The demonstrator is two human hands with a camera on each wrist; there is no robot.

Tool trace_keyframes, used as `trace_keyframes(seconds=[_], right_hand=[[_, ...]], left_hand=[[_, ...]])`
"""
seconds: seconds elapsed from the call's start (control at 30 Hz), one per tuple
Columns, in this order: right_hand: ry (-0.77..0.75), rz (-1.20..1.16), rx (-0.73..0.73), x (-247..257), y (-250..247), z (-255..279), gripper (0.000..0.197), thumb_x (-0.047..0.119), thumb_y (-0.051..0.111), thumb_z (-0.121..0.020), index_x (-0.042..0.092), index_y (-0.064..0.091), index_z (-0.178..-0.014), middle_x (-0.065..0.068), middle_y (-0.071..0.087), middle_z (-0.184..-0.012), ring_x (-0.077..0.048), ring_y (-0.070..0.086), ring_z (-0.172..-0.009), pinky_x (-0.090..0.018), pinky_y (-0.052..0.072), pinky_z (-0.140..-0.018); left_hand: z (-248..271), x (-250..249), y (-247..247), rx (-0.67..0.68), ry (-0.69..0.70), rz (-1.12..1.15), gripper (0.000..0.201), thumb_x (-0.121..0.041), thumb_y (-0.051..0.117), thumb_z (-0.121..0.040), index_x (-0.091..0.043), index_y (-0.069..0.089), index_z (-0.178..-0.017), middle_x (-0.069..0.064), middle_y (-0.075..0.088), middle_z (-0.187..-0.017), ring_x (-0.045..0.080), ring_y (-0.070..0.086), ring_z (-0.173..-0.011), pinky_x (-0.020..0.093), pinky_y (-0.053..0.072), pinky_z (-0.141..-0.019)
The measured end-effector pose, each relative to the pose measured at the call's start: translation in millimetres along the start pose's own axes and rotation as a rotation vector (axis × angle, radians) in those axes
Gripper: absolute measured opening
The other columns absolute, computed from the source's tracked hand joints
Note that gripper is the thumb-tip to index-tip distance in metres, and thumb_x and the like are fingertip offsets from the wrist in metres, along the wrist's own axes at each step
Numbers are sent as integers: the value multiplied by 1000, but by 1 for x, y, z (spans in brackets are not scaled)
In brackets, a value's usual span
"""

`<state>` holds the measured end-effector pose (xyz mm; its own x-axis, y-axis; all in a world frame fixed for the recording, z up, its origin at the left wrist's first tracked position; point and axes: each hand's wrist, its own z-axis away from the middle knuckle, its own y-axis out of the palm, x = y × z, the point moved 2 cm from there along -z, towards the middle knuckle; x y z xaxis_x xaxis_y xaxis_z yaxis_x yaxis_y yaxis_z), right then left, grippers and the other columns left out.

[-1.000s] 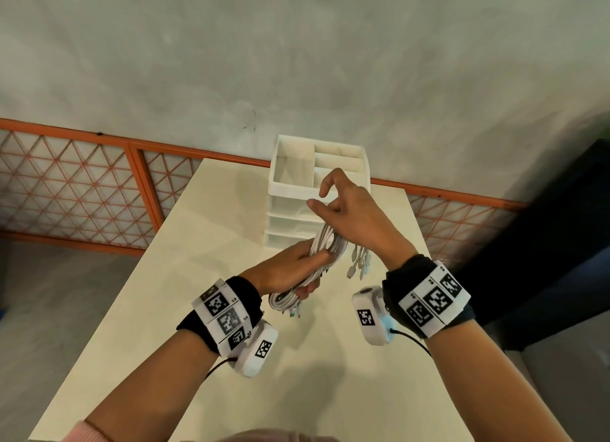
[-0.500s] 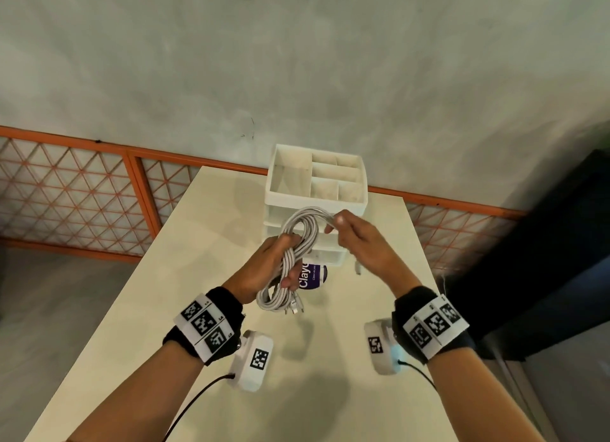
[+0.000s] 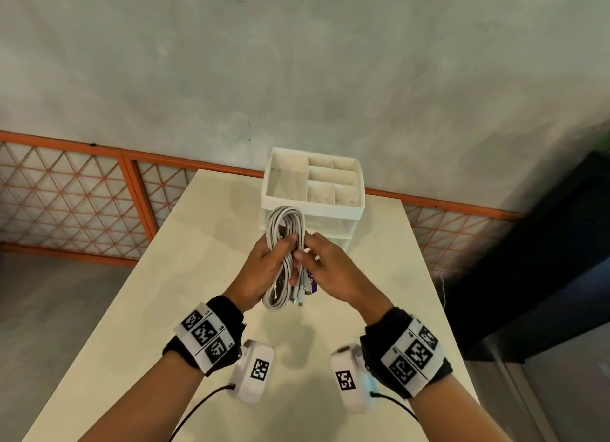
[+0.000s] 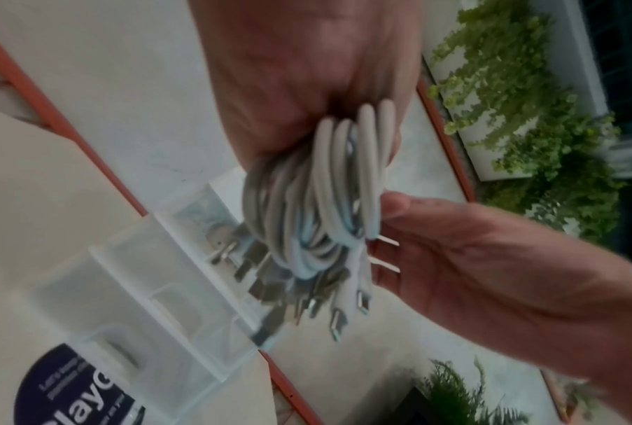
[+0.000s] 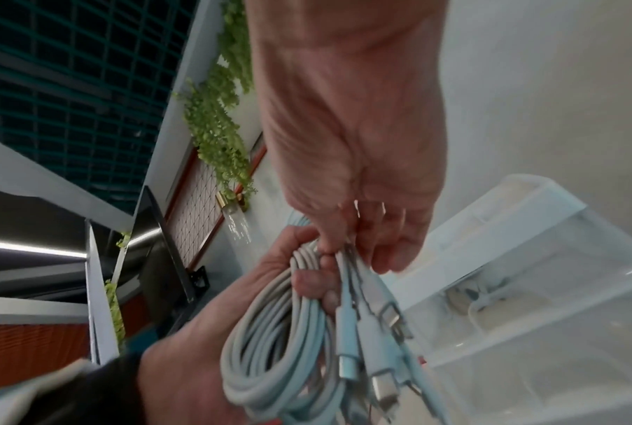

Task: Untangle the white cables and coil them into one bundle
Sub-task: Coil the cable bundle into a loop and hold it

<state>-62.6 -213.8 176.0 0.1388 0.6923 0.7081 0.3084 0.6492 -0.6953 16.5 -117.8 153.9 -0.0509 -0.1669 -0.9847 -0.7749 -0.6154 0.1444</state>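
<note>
A coil of white cables (image 3: pixel 284 223) stands upright above the cream table, in front of the drawer unit. My left hand (image 3: pixel 264 270) grips the coil round its middle, loops sticking out above and below the fist. My right hand (image 3: pixel 330 270) meets it from the right, with thumb and fingers pinching the strands that end in plugs. In the left wrist view the coil (image 4: pixel 329 187) hangs from the left palm, and several metal plugs (image 4: pixel 337 316) dangle beside the right hand (image 4: pixel 470 258). The right wrist view shows the coil (image 5: pixel 270 345) and plugs (image 5: pixel 365 345) below the right hand (image 5: pixel 354 172).
A white drawer organiser (image 3: pixel 274 200) with open top compartments stands at the table's (image 3: pixel 185 293) far end, just behind my hands. A purple-labelled item (image 3: pixel 312 284) lies under my right hand. An orange lattice railing (image 3: pixel 66 190) runs behind; dark furniture (image 3: pixel 544 260) flanks the right.
The right hand let go of the coil's top loop and moved down to its middle beside the left hand. The coil has swung upright and the plug ends now hang against it.
</note>
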Motion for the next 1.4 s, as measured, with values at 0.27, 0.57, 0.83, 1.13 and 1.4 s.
trace_keyframes(seconds=[0.27,0.57,0.83,1.13,1.4], right_hand=[[6,117,-124,15,-19,-8,6,6,62,-86,4,67,-87,4,54,-67,-21,56,-71,-27,42,-65],[60,31,4,14,-12,-7,14,4,53,-88,-1,64,-96,-23,70,-94,-37,67,-90,-44,55,-83],[99,42,2,14,-14,-10,16,-1,53,-88,7,60,-76,-11,64,-75,-26,63,-74,-15,44,-57],[307,-533,122,-7,7,-5,79,62,61,-77,22,36,-140,-5,59,-132,-15,60,-116,-40,47,-104],[315,-554,369,-9,9,1,39,18,75,-78,17,63,-115,-4,73,-104,-17,65,-108,-33,48,-101]], left_hand=[[-5,0,2,46,-32,84,23,-18,40,-99,-12,61,-93,-4,62,-60,10,59,-53,20,48,-50],[-8,6,-5,110,-60,75,26,-22,38,-100,-12,62,-104,-3,70,-86,5,66,-83,16,51,-73],[-6,5,-9,209,-74,-44,38,-33,36,-100,-6,62,-101,8,70,-83,16,68,-79,20,52,-70],[-7,2,3,101,-49,313,39,-32,41,-97,3,58,-100,12,66,-77,20,67,-70,30,56,-65],[-8,6,-4,331,-236,267,33,-38,51,-89,-8,65,-94,6,67,-82,20,64,-78,29,55,-72]])
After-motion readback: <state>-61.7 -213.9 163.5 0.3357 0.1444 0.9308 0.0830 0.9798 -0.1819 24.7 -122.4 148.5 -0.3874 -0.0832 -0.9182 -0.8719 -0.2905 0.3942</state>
